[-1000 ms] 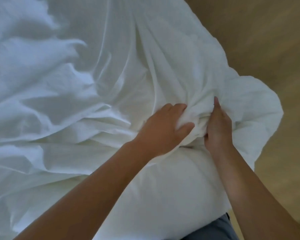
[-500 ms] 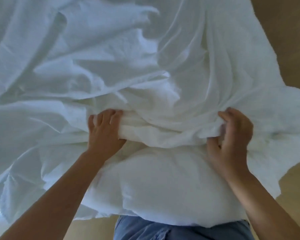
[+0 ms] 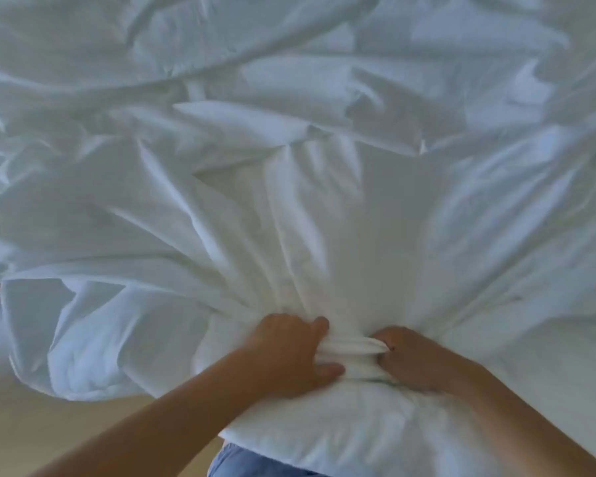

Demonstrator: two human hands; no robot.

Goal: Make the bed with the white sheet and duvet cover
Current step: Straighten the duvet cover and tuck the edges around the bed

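Between left grip (image 3: 286,356), right grip (image 3: 417,361): duvet cover (image 3: 351,346)

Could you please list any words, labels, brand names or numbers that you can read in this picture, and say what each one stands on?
None: no text can be read anywhere in this view.
The crumpled white fabric duvet cover shows no tag or print. Nor do the left hand and right hand gripping its bunched fabric, the blue denim trousers or the pale beige floor.
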